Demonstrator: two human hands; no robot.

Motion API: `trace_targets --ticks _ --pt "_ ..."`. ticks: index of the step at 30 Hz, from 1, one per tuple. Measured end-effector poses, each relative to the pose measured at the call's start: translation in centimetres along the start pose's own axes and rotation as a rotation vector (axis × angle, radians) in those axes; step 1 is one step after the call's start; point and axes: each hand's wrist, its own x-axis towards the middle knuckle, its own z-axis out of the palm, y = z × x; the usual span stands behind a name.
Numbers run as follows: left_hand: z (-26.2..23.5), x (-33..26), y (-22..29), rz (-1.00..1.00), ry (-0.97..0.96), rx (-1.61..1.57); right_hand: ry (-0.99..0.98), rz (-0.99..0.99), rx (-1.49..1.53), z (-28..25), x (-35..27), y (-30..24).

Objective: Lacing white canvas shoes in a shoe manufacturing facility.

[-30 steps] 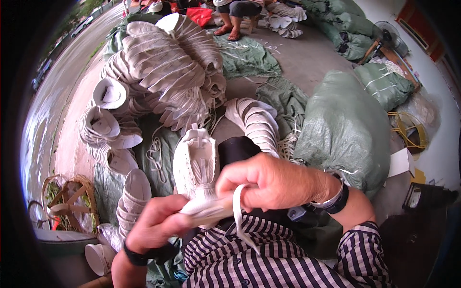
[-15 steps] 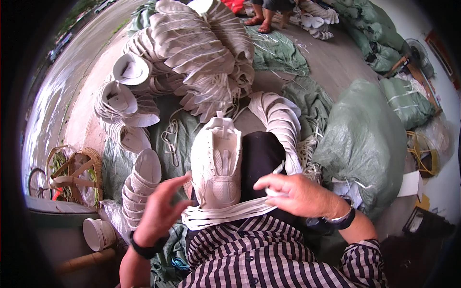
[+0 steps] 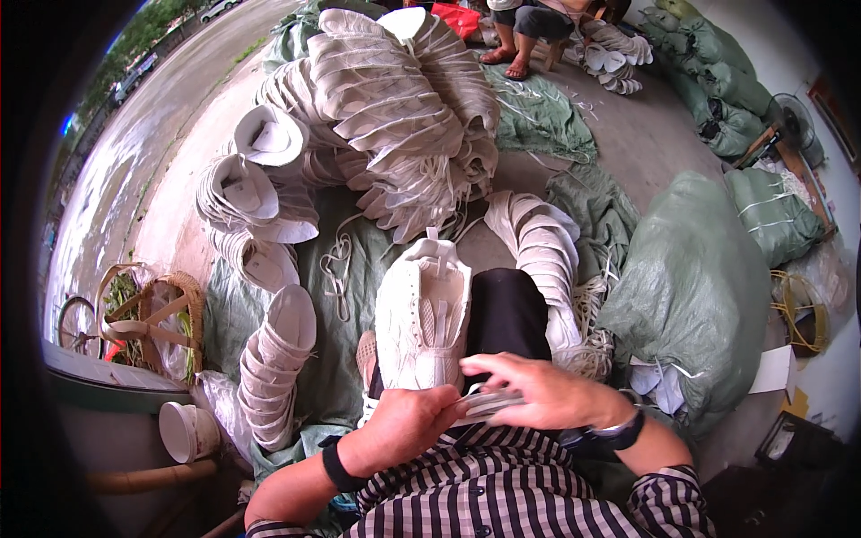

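A white shoe upper (image 3: 421, 314) with mesh panels and eyelets rests on my lap, its open top facing up. White shoelaces (image 3: 489, 405) are bunched between my hands, just below the upper's near end. My left hand (image 3: 404, 429) is closed, pinching the laces at their left end. On the other side, my right hand (image 3: 552, 394) curls around the laces, its fingers slightly smeared by motion. Both hands are close together over my lap, near the striped shirt.
Nested stacks of white uppers stand on the left (image 3: 273, 368) and right (image 3: 543, 255), with a large pile (image 3: 386, 99) ahead. A big green sack (image 3: 695, 296) sits at right. At lower left are a white bucket (image 3: 188, 432) and a basket (image 3: 170, 314). Another person's feet (image 3: 516, 67) show far ahead.
My left hand has moved right and closed on the laces, which were draped across my lap. My right hand has shifted slightly down. The whole view has shifted a little.
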Motion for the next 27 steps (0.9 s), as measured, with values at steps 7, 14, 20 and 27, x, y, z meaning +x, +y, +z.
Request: trace_targets --ticks 7,14,20,27 --pt "-1.5 1.3 -1.3 0.012 0.2 0.289 -0.091 0.111 0.259 -0.2 2.5 2.2" --pt "0.3 1.9 -2.9 0.127 0.327 0.519 0.344 -0.126 0.039 -1.9 6.0 2.3" --pt "0.5 2.2 -2.0 0.165 0.276 0.55 0.193 0.044 0.272 -2.0 11.5 5.5" --pt "-1.3 3.1 -4.4 -0.114 0.525 -0.072 0.311 -0.069 0.412 -0.6 8.8 6.6"
